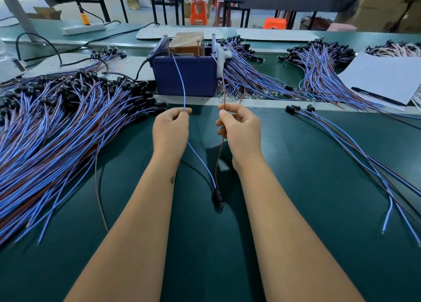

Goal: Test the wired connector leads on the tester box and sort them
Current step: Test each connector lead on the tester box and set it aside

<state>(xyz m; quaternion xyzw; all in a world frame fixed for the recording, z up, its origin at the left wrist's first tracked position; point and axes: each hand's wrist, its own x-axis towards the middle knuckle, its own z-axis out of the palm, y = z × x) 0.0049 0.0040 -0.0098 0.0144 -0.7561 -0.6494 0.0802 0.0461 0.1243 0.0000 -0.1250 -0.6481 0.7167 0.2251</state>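
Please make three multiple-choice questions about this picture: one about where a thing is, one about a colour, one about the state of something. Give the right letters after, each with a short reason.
1. Where does the black connector of the held lead lie?
A. inside the blue tester box
B. on the green mat between the forearms
C. on the white paper

2. Which wire does the left hand pinch?
A. the blue wire
B. the brown wire
C. a yellow wire

3. How do the upper ends of the two held wires stand?
A. coiled on the mat
B. knotted together
C. apart, both reaching up to the tester box

Answers:
1 B: the connector rests on the green mat, low between the arms.
2 A: the blue wire passes through the left hand; the right hand pinches the brown wire.
3 C: both wires run separately up to the top of the tester box.
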